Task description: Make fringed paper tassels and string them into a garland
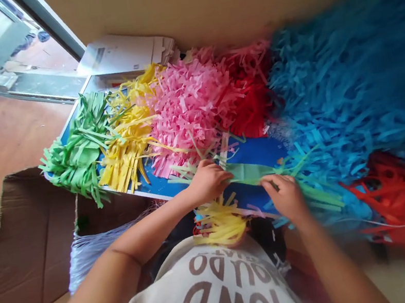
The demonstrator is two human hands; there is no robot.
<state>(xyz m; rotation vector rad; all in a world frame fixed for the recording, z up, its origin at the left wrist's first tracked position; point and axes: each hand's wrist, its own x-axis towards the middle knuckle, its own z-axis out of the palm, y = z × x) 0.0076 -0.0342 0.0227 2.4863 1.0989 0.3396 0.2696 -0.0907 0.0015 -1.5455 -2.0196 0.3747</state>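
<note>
A light green fringed strip of tissue paper [250, 171] is stretched between my two hands, low over the blue tabletop [255, 148]. My left hand [210, 180] is closed on its left part, and loose fringe sticks out beyond the fingers. At the right part, my right hand [282, 192] pinches the strip's near edge, with more green fringe spreading past it. Just below my left hand, at the table's near edge, hangs a yellow fringed tassel [222, 221]. A heap of pink fringed paper [186, 104] lies behind my left hand.
Green fringe [79, 149] and yellow fringe [127, 138] cover the table's left end; red fringe [251, 106] lies behind. A large blue fringe mass [335, 81] fills the right, above orange-red fringe [403, 199] with a white cord. A cardboard box [26, 240] stands lower left.
</note>
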